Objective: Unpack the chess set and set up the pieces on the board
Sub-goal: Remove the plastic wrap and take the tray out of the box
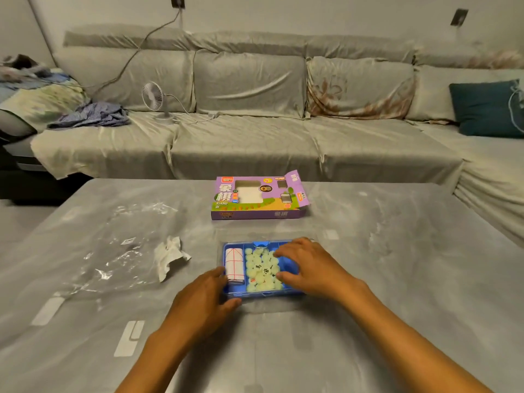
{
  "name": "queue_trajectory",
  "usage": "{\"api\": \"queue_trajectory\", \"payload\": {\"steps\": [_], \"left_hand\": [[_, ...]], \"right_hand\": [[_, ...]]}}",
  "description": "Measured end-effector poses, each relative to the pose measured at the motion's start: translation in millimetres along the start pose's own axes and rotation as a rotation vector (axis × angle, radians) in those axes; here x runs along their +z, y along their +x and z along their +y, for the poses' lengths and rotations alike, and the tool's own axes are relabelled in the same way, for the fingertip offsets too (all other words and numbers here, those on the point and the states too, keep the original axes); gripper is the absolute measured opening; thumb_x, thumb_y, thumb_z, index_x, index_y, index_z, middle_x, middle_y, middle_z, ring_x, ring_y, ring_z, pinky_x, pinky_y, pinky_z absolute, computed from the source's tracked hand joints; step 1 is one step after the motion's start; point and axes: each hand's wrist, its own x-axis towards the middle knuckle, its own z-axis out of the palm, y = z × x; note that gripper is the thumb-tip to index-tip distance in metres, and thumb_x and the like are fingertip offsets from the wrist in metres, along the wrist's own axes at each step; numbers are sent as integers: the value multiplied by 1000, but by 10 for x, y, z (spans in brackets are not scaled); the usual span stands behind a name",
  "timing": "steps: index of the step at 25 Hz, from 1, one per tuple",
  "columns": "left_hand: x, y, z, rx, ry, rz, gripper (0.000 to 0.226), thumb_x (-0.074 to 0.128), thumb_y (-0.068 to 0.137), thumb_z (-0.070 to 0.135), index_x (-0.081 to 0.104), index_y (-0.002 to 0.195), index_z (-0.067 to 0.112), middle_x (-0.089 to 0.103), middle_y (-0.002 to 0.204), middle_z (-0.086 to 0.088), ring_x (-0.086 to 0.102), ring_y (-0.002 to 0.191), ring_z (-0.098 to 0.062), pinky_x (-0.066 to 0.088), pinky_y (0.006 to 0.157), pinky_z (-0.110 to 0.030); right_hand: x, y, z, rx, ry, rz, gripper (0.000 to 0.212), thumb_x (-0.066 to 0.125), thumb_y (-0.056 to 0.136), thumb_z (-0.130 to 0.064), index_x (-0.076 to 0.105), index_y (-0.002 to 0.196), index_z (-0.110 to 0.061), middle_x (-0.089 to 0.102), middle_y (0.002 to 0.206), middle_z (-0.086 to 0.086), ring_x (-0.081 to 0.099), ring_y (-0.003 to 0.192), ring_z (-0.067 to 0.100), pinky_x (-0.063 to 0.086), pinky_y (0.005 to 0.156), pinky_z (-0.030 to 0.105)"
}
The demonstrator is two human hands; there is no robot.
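Head view: a person's two hands work at a blue plastic tray [289, 292] lying on a grey counter [397, 279] covered in clear film. The left hand [204, 300] grips the tray's near left corner, its thumb against the front edge and its fingers reaching the tray's left side beside a rolled paper board [234, 265] printed with red grid lines. That roll fills the tray's left compartment. The right hand [309, 266] is spread over the tray's right part, fingers curved and splayed, fingertips down among or just above the pale green round pieces [261, 272] heaped in the middle compartment; whether it pinches a piece cannot be told. Two of the pieces show dark characters on their upper faces.

Farther back on the counter, well apart from the tray, lies the purple cardboard box [259, 198] of the set, marked "XIANG QI", with its right end flap open and a cut-out window in its lid. To the left of the tray lies a crumpled piece of white paper [170, 255], and beyond it a sheet of crinkled clear plastic wrap [122, 251].

Behind the counter runs a long sofa [255, 137] under a loose grey cover. On its seat stands a small white fan [156, 99] with a cable trailing up the wall, a heap of striped blue cloth [90, 116] lies to its left, and a dark teal cushion [485, 107] leans at the far right.
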Motion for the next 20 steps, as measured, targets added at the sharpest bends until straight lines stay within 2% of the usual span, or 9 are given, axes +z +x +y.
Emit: {"api": "queue_trajectory", "payload": {"steps": [2,4,7,11,16,20], "left_hand": [[-13,65,-48,-7,-37,-42,67,55,81,65,43,139,34,33,151,14,51,120,-10,50,87,-24],[-21,88,-79,-7,-88,-52,69,58,78,65,47,137,32,35,150,14,53,118,-11,52,87,-25],[-35,110,-104,-20,-101,-47,73,62,75,66,49,136,29,37,149,12,54,119,-13,53,88,-27],[-59,101,-61,-66,-175,-41,81,68,73,61,42,141,27,43,146,7,52,121,-13,51,91,-27],[-72,60,-17,-104,-202,-75,92,67,72,61,21,148,35,34,151,7,43,131,-15,43,101,-31],[56,-11,56,-80,-197,-77,98,62,77,63,5,151,33,24,155,8,35,133,-10,36,107,-29]], "right_hand": [[-34,310,-100,-16,-59,-222,77,70,80,-54,36,145,-30,36,151,-6,32,137,18,35,109,39],[-59,538,-135,-13,-134,-319,90,76,74,-53,31,148,-28,34,151,-5,35,134,21,38,107,41],[-64,684,-116,15,-119,-412,101,82,68,-50,26,149,-27,29,149,-6,35,132,20,41,104,40],[-36,745,-99,13,-221,-397,109,83,61,-58,25,148,-28,31,148,-6,37,130,20,42,102,42],[-2,774,-67,40,-38,-403,110,87,57,-54,23,144,-36,33,150,-7,34,134,20,39,106,48],[46,817,-155,32,11,-349,92,88,59,-48,31,130,-37,39,140,-4,34,129,20,42,103,46]]}}
